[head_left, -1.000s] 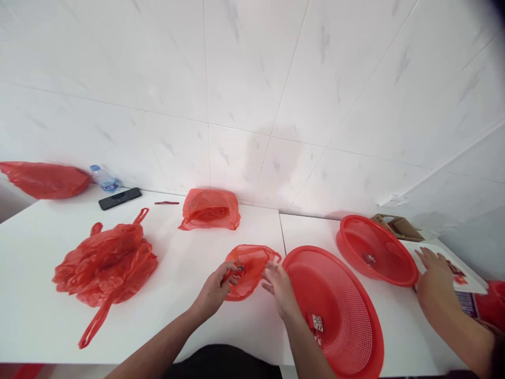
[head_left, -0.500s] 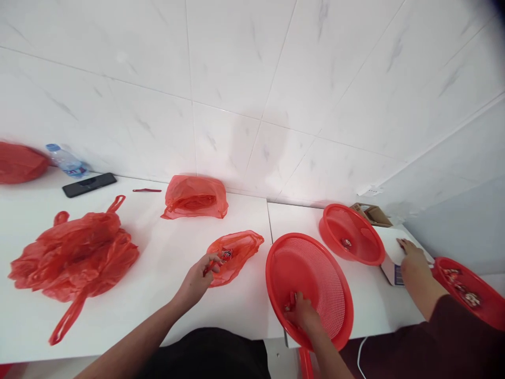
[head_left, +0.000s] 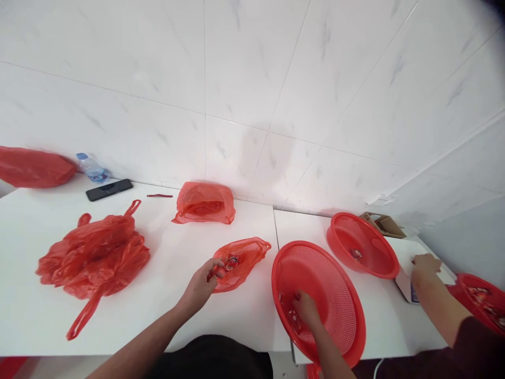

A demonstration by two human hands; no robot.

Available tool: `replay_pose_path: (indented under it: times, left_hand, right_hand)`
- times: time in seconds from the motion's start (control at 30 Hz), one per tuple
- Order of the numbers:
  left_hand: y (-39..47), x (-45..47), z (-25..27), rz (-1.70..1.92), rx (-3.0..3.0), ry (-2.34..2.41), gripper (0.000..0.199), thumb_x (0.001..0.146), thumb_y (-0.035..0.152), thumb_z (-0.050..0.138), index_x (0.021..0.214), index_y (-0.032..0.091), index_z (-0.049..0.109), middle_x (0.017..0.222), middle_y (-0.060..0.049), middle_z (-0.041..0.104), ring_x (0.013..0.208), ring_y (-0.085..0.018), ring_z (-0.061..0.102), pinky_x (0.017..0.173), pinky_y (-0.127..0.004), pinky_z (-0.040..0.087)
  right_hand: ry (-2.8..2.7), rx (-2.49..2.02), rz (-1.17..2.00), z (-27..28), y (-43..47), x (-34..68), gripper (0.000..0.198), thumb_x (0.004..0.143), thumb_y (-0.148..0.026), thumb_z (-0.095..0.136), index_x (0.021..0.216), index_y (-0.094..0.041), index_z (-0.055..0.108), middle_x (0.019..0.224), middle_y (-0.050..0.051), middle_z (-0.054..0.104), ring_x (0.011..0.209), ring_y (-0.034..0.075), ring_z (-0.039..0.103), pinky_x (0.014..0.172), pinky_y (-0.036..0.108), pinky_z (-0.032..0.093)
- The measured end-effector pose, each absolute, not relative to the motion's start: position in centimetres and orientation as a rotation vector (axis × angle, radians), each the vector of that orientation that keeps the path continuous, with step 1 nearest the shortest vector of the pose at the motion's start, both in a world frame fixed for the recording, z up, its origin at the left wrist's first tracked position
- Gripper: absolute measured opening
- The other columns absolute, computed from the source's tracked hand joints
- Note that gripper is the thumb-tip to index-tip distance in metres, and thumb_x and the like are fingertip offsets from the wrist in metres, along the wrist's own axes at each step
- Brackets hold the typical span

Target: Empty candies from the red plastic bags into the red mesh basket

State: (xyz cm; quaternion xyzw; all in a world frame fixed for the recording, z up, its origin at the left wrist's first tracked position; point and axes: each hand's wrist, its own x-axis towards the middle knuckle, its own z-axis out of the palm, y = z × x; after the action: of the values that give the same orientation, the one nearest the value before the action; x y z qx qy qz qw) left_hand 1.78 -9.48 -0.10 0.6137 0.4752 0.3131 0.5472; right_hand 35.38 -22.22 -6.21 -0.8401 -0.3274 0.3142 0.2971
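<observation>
My left hand (head_left: pixel 204 284) pinches the near left edge of a small red plastic bag (head_left: pixel 246 263) lying open on the table. A few wrapped sweets (head_left: pixel 232 261) lie inside it, by my fingertips. Down in a large red colander (head_left: pixel 339 295) is my right hand (head_left: pixel 306 309), its fingers curled close to a few wrapped pieces (head_left: pixel 294 319) at the bottom. What those fingers hold, if anything, is hidden.
On the left are crumpled red bags (head_left: pixel 94 258), a phone (head_left: pixel 109 190) and a water bottle (head_left: pixel 92 168). Folded red bags (head_left: pixel 205 202) lie by the wall. At right, a co-worker's hand (head_left: pixel 426 263) rests over a white scale (head_left: pixel 404 284), between a red basket (head_left: pixel 363 245) and another basket (head_left: pixel 463 287).
The view has shifted, so everything sits slightly further right. My right hand has moved up a little off the pieces in the colander. My left hand stays at the bag.
</observation>
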Motion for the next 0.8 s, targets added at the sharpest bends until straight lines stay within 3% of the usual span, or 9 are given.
replay_pose_path:
  times: [0.13,0.3,0.57,0.8]
  left_hand:
    - [-9.5,1.5,-0.3,0.723,1.465,1.147,0.038,0.066,0.013,0.04,0.1,0.023,0.053,0.088,-0.003,0.065,0.08,-0.018,0.061,0.06,-0.027,0.045]
    - [-9.3,1.9,-0.3,0.705,1.477,1.149,0.039,0.066,0.012,0.038,0.1,0.023,0.054,0.09,-0.004,0.065,0.084,-0.018,0.062,0.062,-0.027,0.046]
    - [-9.4,1.9,0.3,0.691,1.464,1.163,0.039,0.064,0.011,0.039,0.097,0.025,0.055,0.094,-0.005,0.068,0.081,-0.019,0.061,0.058,-0.028,0.043]
    - [-9.2,1.5,-0.1,0.719,1.422,1.185,0.039,0.065,0.011,0.039,0.099,0.023,0.054,0.094,-0.005,0.066,0.083,-0.018,0.062,0.06,-0.026,0.043]
  right_hand:
    - [-0.872,-2.16,0.915,-4.8,-22.0,34.9,0.004,0.069,-0.025,0.049,0.071,-0.023,0.048,0.06,-0.003,0.055,0.049,0.013,0.049,0.045,0.025,0.033]
    - [-0.948,-2.083,1.032,-4.3,-21.4,32.6,0.018,0.063,-0.024,0.059,0.082,-0.022,0.06,0.073,0.001,0.064,0.057,0.013,0.055,0.047,0.022,0.036]
    - [-1.008,-2.169,1.103,-5.9,-20.3,32.7,0.015,0.061,-0.02,0.059,0.075,-0.019,0.063,0.066,0.0,0.063,0.046,0.012,0.05,0.043,0.022,0.031]
    - [-1.139,-2.233,0.935,-6.4,-20.3,32.1,0.011,0.06,-0.018,0.055,0.07,-0.022,0.058,0.067,0.0,0.064,0.059,0.015,0.055,0.051,0.026,0.035]
